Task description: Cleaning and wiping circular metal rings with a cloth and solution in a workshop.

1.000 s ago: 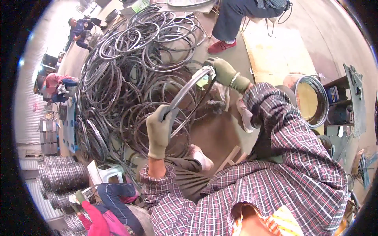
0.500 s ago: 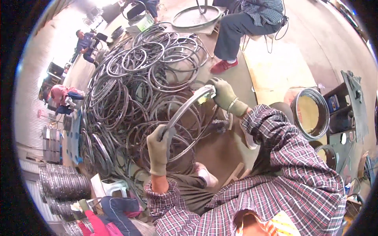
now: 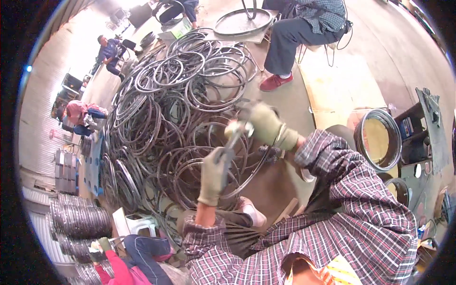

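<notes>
My left hand (image 3: 213, 176), in a beige work glove with dark grey fingers, is closed round a bare metal wheel rim (image 3: 256, 172). The rim stands tilted in front of me, its lower arc curving down to the right. My right hand (image 3: 267, 124), gloved the same way and smeared by motion, is closed at the upper part of that rim. A small pale, yellowish piece (image 3: 233, 127), too blurred to name, shows at its fingers. Behind the held rim lies a large tangled heap of rims (image 3: 164, 83).
Several dark rims stand stacked (image 3: 78, 218) at the lower left. To the right are cardboard sheets (image 3: 339, 90), a stack of rims (image 3: 396, 142) and a shelf (image 3: 418, 137). A seated person (image 3: 304, 40) is ahead; another (image 3: 123, 266) works at lower left.
My right hand has moved down and slightly left along the rim, toward my left hand. My left hand has shifted right with the rim. The view has turned slightly.
</notes>
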The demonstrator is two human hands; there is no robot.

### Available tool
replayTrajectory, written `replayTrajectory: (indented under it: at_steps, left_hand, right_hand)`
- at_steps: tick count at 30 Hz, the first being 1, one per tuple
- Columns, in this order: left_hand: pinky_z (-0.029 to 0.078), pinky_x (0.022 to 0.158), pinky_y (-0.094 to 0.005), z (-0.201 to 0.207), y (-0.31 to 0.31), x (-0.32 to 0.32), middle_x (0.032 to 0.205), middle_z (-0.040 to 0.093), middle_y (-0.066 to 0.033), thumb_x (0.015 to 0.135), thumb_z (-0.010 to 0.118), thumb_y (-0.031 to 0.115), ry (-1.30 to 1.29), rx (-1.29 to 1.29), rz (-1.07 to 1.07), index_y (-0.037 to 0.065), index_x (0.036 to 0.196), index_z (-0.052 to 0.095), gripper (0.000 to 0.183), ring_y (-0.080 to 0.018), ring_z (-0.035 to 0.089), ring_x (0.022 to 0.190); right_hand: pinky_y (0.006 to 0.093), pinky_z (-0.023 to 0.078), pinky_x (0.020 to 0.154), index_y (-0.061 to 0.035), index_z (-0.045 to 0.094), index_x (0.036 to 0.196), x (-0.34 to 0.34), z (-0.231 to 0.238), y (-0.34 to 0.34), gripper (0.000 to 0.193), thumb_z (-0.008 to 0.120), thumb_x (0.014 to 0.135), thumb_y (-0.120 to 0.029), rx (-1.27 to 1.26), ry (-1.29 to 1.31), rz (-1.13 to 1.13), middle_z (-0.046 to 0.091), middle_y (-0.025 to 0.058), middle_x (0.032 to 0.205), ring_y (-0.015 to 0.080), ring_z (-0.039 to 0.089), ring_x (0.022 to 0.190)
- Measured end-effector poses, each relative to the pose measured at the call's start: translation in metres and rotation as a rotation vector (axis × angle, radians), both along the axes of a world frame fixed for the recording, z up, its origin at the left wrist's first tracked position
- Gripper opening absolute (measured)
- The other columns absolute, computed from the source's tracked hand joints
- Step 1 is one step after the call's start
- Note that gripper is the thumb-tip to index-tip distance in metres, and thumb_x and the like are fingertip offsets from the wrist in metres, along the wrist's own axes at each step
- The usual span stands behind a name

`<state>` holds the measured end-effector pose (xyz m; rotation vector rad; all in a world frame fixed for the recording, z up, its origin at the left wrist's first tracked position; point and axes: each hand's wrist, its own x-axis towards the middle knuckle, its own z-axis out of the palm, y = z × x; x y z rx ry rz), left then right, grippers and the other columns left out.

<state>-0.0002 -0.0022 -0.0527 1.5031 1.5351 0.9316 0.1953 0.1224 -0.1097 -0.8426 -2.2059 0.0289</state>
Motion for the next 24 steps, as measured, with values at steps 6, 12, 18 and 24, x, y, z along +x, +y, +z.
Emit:
replayTrajectory:
  at_steps: [6, 12, 18, 24]
  left_hand:
    - [0.029, 0.045, -0.0185, -0.001, -0.009, 0.003, 0.065, 0.048, 0.0067, 0.095, 0.054, 0.014, -0.166, -0.135, -0.022, 0.002, 0.093, 0.063, 0.016, 0.0002, 0.039, 0.053]
    - [0.028, 0.044, -0.0166, 0.004, -0.013, -0.021, 0.064, 0.048, 0.0064, 0.097, 0.053, 0.014, -0.206, -0.09, 0.003, 0.001, 0.095, 0.063, 0.016, 0.0006, 0.04, 0.052]
    - [0.028, 0.041, -0.0172, 0.001, -0.009, -0.006, 0.062, 0.049, 0.0059, 0.097, 0.055, 0.016, -0.333, -0.146, -0.006, 0.002, 0.098, 0.062, 0.016, -0.0001, 0.04, 0.048]
    - [0.031, 0.04, -0.021, 0.025, -0.016, -0.044, 0.067, 0.049, -0.0002, 0.096, 0.057, 0.025, -0.584, -0.124, 0.046, 0.0, 0.106, 0.058, 0.028, -0.0053, 0.042, 0.048]
  right_hand:
    - [0.0407, 0.049, 0.082, -0.0079, 0.064, 0.092, 0.03, -0.034, 0.03, 0.022, 0.067, 0.071, -0.013, -0.188, 0.1, -0.113, 0.061, 0.0123, 0.095, 0.0336, 0.059, 0.094]
    - [0.0413, 0.049, 0.082, -0.0097, 0.064, 0.092, -0.007, -0.003, 0.009, 0.023, 0.068, 0.07, -0.014, -0.206, 0.107, -0.131, 0.061, 0.0107, 0.099, 0.0312, 0.06, 0.095]
    - [0.042, 0.051, 0.076, -0.0092, 0.065, 0.094, 0.035, -0.03, 0.043, 0.019, 0.067, 0.076, -0.016, -0.203, 0.185, 0.003, 0.064, 0.0141, 0.09, 0.034, 0.063, 0.085]
    - [0.0364, 0.051, 0.074, -0.0067, 0.065, 0.106, 0.044, -0.031, 0.057, 0.023, 0.061, 0.086, -0.018, -0.521, 0.515, -0.13, 0.068, 0.0165, 0.09, 0.0305, 0.066, 0.081]
